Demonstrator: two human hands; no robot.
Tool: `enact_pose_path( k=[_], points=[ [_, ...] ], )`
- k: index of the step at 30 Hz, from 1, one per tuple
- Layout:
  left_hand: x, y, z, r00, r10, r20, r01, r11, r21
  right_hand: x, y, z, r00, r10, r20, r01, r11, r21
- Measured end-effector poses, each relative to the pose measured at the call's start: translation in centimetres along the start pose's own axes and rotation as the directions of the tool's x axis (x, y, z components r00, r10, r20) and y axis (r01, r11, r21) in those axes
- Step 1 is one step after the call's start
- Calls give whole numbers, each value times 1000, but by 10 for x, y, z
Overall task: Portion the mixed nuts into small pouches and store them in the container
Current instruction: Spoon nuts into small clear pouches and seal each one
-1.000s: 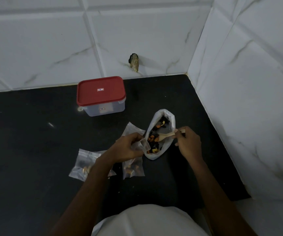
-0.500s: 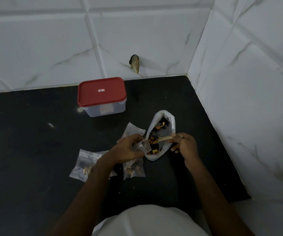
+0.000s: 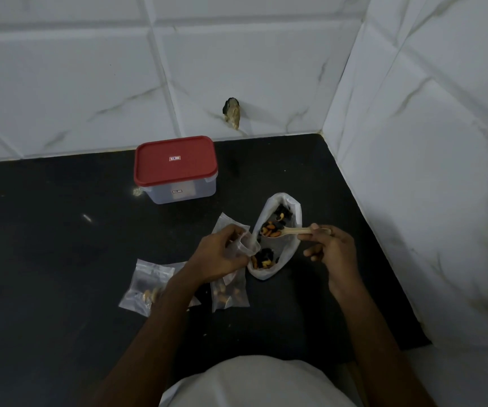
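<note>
Holding a small pouch (image 3: 247,245) with the left grip (image 3: 219,254), fingers curled and clamped on the plastic, mouth pulled open and turned to the right, most likely to receive the next portion. Pinching a wooden spoon (image 3: 292,231) by the end of its handle with the right grip (image 3: 333,248), clamped on it between thumb and forefinger, bowl loaded and held about level, seemingly to avoid spilling on the way across. Spoon just above the white bag (image 3: 288,255) of mixed nuts (image 3: 264,261), open on the dark bench (image 3: 60,245) and just beside the pouch, probably to make the transfer short. Filled pouches (image 3: 145,286) laid flat near the left wrist, apart from the bag, presumably waiting for storage. One more pouch, seemingly empty, behind the left grip. Container (image 3: 178,186) near the wall, red lid (image 3: 175,160) on, well apart from both grips, not yet needed. Judging from this: portioning in hand, storing not begun.
</note>
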State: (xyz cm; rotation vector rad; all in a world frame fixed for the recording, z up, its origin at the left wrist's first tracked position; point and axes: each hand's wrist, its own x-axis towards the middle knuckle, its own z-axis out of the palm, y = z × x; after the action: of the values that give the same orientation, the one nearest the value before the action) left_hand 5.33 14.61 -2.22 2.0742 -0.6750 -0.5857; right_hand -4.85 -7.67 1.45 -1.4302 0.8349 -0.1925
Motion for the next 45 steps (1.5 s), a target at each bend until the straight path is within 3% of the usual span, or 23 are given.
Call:
enact_pose_path(
  k=[3, 7, 10, 12, 15, 19, 21, 24, 27, 31, 35, 40, 42, 45],
  points=[
    [1, 3, 0, 999, 22, -34, -23, 1000, -20, -12, -8, 9, 995, -101, 28, 102, 994, -46],
    [-2, 7, 0, 997, 26, -68, -31, 997, -73, -21, -9, 20, 966, -244, 86, 258, 926, -275],
    [-4, 10, 0, 997, 34, -75, -41, 995, -91, -26, -8, 26, 921, -339, 193, 390, 824, -412],
    [-5, 12, 0, 997, 21, -77, -30, 993, -113, -28, -9, 27, 851, -418, 318, 525, 694, -493],
    [-6, 11, 0, 995, 10, -97, -24, 989, -143, -26, -10, 23, 734, -525, 431, 679, 552, -484],
    [-6, 10, 0, 990, 11, -142, -36, 984, -174, -23, -9, 17, 666, -587, 461, 746, 532, -400],
    [-6, 11, -1, 987, 8, -158, -40, 979, -200, -25, -8, 14, 681, -611, 404, 729, 616, -298],
    [-7, 11, -2, 985, -9, -174, -36, 967, -250, -27, -7, 13, 801, -575, 166, 597, 786, -160],
    [-8, 12, -2, 982, -34, -185, -21, 957, -288, -21, 2, 13, 907, -416, -59, 411, 908, -78],
    [-9, 11, -1, 975, -61, -214, -21, 932, -362, -9, 25, 15, 952, -187, -244, 186, 982, -30],
    [-10, 15, -3, 963, -67, -261, -47, 912, -407, 2, 46, 15, 951, -120, -285, 87, 988, -128],
    [-11, 22, -4, 953, -91, -288, -52, 889, -455, 5, 55, 15, 966, -141, -215, 59, 936, -348],
    [-11, 23, -4, 957, -101, -274, -41, 882, -469, 7, 55, 14, 972, -165, -169, 71, 886, -458],
    [-11, 26, -5, 968, -132, -214, 4, 858, -513, 4, 45, 14, 940, -329, -91, 195, 736, -648]
  ],
)
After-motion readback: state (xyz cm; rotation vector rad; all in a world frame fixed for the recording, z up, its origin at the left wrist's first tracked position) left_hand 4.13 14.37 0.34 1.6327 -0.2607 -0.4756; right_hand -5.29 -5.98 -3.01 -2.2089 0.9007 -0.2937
